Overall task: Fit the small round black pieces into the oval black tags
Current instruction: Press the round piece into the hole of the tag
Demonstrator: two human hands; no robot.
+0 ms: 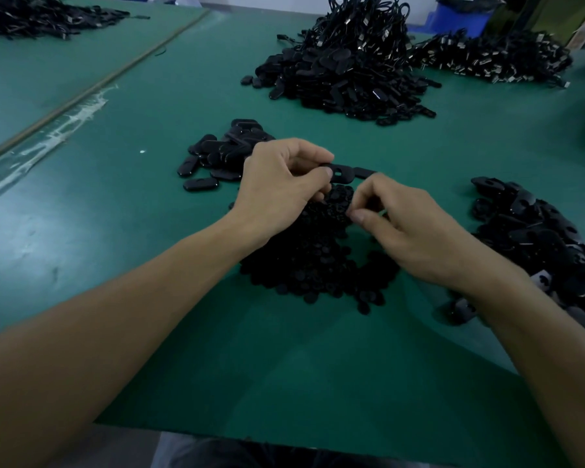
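Note:
My left hand (281,184) pinches an oval black tag (341,173) with a keyhole opening, held level above the table. A second dark tag (365,172) shows just right of it; I cannot tell which hand holds that one. My right hand (399,228) hovers over a heap of small round black pieces (314,261), thumb and fingertips pinched together at the heap's top. Whether a round piece sits between those fingertips is hidden.
A small pile of oval tags (217,157) lies left of my hands, another tag pile (534,238) at the right. Big heaps of tags with cords (348,65) sit at the back on the green table (115,238). A blue bin (460,15) stands far back.

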